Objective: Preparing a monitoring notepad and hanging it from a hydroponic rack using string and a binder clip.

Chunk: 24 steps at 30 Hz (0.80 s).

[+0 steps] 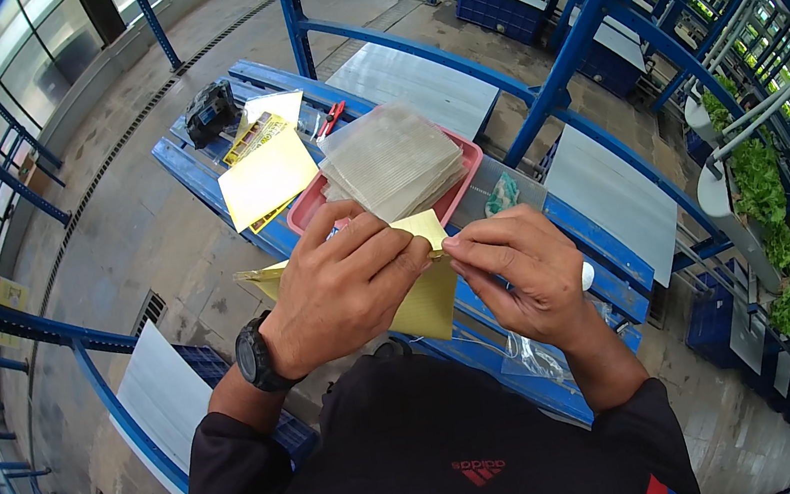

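My left hand, with a black watch on its wrist, grips a yellow sheet along its upper edge. The fingertips of my right hand pinch the same edge near a corner, close beside my left fingertips. Part of the sheet hangs below the fingers, while a paler piece stands up above them; my left hand hides much of it. Just beyond my hands, a stack of translucent ribbed sheets lies in a pink plastic tray.
The tray stands on a blue slatted table. Yellow sheets, a red cutter and a black bundle lie at its far left. A green-and-white crumpled item and clear plastic wrap are at right. Blue metal posts rise behind.
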Each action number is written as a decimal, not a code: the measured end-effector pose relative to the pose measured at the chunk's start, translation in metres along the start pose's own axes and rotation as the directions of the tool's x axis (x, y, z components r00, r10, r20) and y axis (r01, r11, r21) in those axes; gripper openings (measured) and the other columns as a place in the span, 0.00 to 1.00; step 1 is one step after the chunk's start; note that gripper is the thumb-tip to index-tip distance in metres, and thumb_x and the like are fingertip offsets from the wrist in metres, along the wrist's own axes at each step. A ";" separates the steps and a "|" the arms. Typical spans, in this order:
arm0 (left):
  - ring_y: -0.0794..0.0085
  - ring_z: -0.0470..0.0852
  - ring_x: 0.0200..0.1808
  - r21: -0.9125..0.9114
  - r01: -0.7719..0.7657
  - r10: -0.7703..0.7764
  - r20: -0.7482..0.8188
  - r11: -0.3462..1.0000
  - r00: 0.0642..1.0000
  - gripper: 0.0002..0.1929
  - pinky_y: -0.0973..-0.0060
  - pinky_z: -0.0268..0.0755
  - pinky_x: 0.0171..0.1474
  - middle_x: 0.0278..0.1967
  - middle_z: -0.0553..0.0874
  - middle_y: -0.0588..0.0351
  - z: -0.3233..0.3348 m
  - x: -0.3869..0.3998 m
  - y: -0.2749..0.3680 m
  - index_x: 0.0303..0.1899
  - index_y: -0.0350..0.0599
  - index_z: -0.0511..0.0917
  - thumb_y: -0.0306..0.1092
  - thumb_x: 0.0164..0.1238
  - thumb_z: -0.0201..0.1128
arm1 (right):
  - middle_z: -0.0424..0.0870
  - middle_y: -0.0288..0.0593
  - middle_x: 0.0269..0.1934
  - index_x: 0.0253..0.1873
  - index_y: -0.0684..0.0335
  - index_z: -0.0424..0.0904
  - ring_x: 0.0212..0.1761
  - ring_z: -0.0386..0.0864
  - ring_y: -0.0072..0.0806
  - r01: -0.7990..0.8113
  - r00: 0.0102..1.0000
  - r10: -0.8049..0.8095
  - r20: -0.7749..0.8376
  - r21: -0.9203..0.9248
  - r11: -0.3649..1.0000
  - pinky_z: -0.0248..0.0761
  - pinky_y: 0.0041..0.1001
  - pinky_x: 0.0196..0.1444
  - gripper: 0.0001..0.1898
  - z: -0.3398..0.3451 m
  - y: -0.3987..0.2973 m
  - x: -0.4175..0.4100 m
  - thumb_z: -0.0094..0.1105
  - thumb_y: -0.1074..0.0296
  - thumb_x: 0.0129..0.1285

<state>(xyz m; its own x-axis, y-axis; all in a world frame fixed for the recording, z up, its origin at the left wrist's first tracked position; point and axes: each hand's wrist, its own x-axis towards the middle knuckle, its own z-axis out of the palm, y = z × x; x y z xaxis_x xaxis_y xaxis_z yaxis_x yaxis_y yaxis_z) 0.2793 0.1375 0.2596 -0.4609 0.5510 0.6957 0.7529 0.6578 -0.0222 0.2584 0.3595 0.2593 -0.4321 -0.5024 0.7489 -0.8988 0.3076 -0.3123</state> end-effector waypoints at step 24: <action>0.61 0.81 0.37 -0.204 0.135 -0.106 0.145 0.970 0.984 0.08 0.66 0.71 0.46 0.34 0.84 0.54 0.075 0.004 0.002 0.40 0.38 0.84 0.28 0.60 0.67 | 0.82 0.43 0.42 0.46 0.65 0.83 0.42 0.80 0.40 -0.220 0.975 0.221 0.037 -0.033 0.975 0.75 0.33 0.44 0.14 0.006 0.039 -0.052 0.66 0.81 0.53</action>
<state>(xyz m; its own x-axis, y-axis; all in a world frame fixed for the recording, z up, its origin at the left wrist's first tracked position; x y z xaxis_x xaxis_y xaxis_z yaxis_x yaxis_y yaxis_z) 0.2440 0.1795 0.2084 -0.6014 0.5467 0.5826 0.7639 0.6072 0.2189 0.2452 0.3923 0.2045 -0.6227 -0.4516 0.6390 -0.7787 0.4374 -0.4497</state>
